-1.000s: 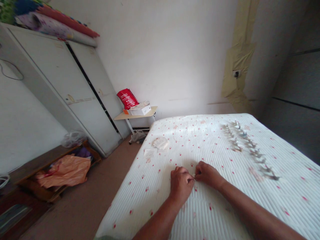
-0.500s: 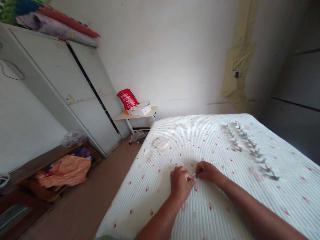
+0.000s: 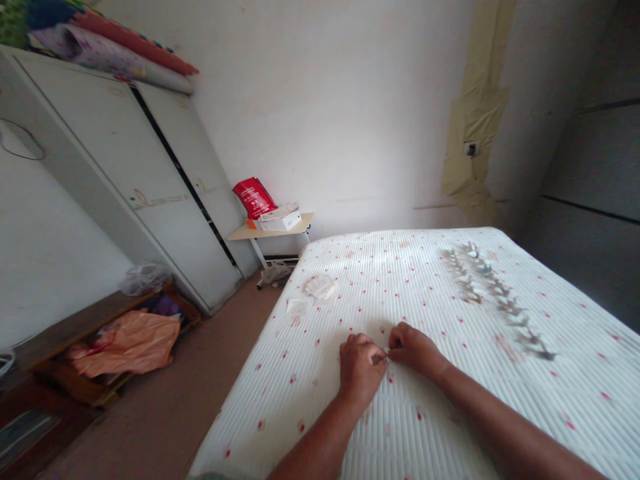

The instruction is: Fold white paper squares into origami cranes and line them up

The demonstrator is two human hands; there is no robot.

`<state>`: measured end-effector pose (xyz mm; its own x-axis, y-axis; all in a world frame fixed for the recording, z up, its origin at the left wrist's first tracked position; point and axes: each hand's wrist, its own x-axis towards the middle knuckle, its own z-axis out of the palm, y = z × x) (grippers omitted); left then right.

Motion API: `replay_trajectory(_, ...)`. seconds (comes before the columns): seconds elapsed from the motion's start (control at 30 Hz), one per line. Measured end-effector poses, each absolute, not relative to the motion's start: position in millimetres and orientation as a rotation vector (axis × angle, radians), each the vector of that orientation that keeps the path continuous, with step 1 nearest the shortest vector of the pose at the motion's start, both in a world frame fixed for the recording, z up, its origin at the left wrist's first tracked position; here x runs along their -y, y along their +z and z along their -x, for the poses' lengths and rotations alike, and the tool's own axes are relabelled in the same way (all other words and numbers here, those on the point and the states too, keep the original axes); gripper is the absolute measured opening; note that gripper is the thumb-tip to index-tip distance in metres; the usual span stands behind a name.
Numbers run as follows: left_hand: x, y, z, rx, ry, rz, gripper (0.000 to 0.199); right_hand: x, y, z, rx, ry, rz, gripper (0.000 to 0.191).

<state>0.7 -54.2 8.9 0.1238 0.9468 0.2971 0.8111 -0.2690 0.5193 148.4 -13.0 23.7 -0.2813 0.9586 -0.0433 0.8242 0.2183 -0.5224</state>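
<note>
Bed [image 3: 280, 413]: serves as the work surface. Figures [image 3: 509, 307]: two rows on its right, one longer; judged complete. Left hand [image 3: 361, 365] and right hand [image 3: 414, 348]: nearly touching, fingertips of each pinched. Paper pile [image 3: 321, 287]: on the bed's left, apparently unworked. Slips [image 3: 298, 306]: beside the pile, likewise outstanding. Piece [image 3: 387, 356]: gripped between both hands, mostly hidden; judged incomplete, stage cannot be told.

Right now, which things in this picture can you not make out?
Anything between the left hand and right hand: head view, hidden by the fingers.
Shapes of the small pieces in rows: head view, blurred.
Print on the paper slip: head view, too small.
Near end of the mattress: head view, cut by bottom edge.
</note>
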Motion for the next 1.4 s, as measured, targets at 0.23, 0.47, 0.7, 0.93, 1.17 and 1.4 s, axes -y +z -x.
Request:
replay_trajectory(0.23,67,19,7,-1.584,0.732,-2.486,0.017,11,21,-149,2.192,0.654,1.669,0.007)
replay_trajectory(0.47,75,28,10,-1.559,0.505,-2.738,0.018,7,20,-151,2.223,0.679,1.649,0.007)
replay_trajectory(0.7,74,28,7,-1.580,0.399,-2.779,0.015,11,20,-149,2.218,0.583,1.679,0.005)
replay_trajectory(0.93,79,21,18,-1.559,0.521,-2.717,0.011,13,22,-148,2.248,0.569,1.675,0.004)
replay_trajectory(1.17,68,19,17,-1.763,0.882,-2.167,0.011,11,21,-147,2.258,0.588,1.666,0.005)
replay_trajectory(1.4,58,21,-8,-1.994,0.721,-2.082,0.005,13,25,-147,2.243,0.590,1.707,0.003)
